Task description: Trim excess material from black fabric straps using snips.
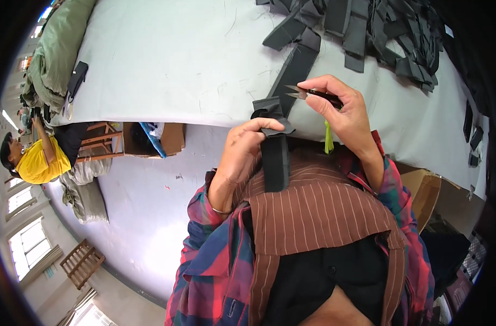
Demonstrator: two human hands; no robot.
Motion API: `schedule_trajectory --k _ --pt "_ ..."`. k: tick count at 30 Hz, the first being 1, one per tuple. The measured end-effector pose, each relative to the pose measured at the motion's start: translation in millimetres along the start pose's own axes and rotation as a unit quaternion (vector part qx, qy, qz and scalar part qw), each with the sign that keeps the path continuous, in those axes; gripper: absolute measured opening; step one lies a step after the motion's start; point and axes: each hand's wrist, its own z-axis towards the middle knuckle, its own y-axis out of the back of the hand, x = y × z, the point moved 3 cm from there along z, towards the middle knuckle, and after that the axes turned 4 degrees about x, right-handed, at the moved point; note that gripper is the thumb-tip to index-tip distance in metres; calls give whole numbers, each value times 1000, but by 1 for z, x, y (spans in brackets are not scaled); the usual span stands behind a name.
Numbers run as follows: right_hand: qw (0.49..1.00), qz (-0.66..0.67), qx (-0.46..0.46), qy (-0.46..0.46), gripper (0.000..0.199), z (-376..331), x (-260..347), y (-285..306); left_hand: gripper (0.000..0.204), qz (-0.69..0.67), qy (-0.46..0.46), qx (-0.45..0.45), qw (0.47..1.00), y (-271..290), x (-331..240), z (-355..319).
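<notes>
My left hand point(243, 145) pinches a folded piece of black fabric strip point(275, 163) at the near edge of the table. Part of the strip hangs down in front of my striped apron, while another length runs up across the tabletop toward the pile. In my right hand point(340, 108) is a pair of thread snips point(297, 92), its blades apart and pointing left, just above the strip. A bright yellow-green ribbon point(328, 137) dangles below the right hand. The blades do not touch the fabric.
A heap of black fabric strips point(405, 43) covers the far right of the pale table point(177, 70). Green cloth point(57, 54) and a black object point(77, 79) lie at the left. A person in yellow point(41, 160) sits beyond. Cardboard boxes point(174, 139) stand beneath the table.
</notes>
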Motion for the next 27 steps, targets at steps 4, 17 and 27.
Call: schedule_trajectory --k 4,17,27 --pt "998 2 58 -7 17 -13 2 -3 32 -106 -29 9 994 -8 -5 -3" --pt "948 -248 155 124 14 -26 17 -12 39 -8 -46 34 998 -9 -3 -3" --pt "954 -194 182 140 10 -28 12 -15 40 -15 -37 41 998 -13 -6 -5"
